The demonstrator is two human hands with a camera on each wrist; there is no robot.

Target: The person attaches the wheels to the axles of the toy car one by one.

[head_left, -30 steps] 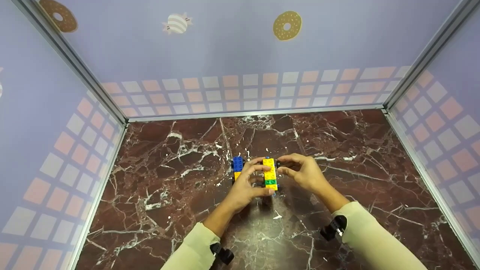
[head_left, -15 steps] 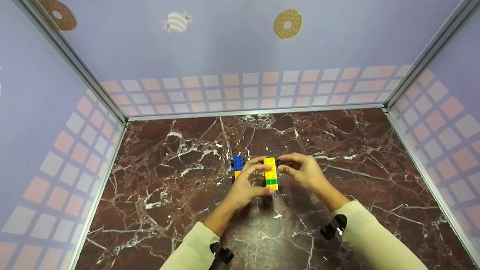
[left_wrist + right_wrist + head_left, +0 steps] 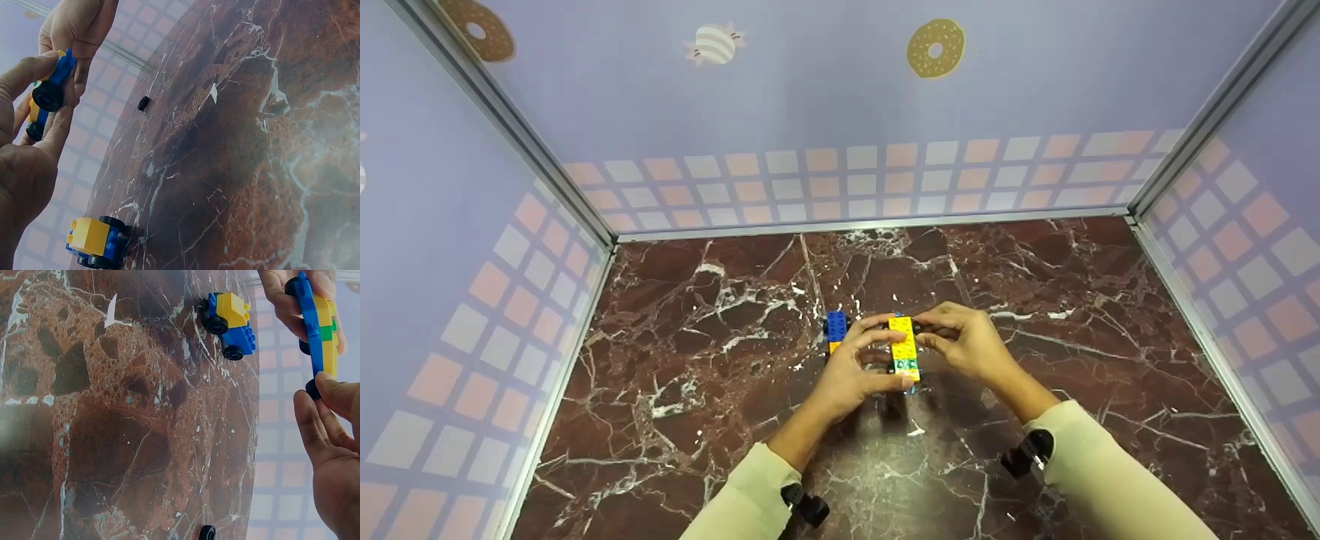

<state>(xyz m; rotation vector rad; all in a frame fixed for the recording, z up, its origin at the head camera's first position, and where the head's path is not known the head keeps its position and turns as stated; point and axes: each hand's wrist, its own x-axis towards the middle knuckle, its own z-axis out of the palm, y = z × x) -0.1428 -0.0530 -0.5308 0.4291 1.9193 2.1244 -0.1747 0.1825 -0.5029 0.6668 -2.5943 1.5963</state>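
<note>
My left hand (image 3: pixel 844 371) grips a toy car (image 3: pixel 901 351) with thumb and fingers at its ends and side. The car has a long blue base topped by yellow bricks and one green brick (image 3: pixel 328 332). Black wheels (image 3: pixel 47 95) show on its base in the left wrist view. From the other side, my right hand (image 3: pixel 971 341) pinches a black wheel (image 3: pixel 312 388) at a corner of the base. Both hands hold the car up over the table. Fingers hide part of the wheel and of the car's sides.
Left of the hands, a second toy car (image 3: pixel 837 328) in blue and yellow stands on the marbled table (image 3: pixel 697 420). One loose black wheel (image 3: pixel 144 103) lies on the table, hidden in the head view. Patterned panels (image 3: pixel 840 97) enclose the back and sides.
The held car has shifted very slightly right and tilted, with glare showing on its green brick. My right hand's fingers have moved slightly at the wheel; my left hand keeps its grip.
</note>
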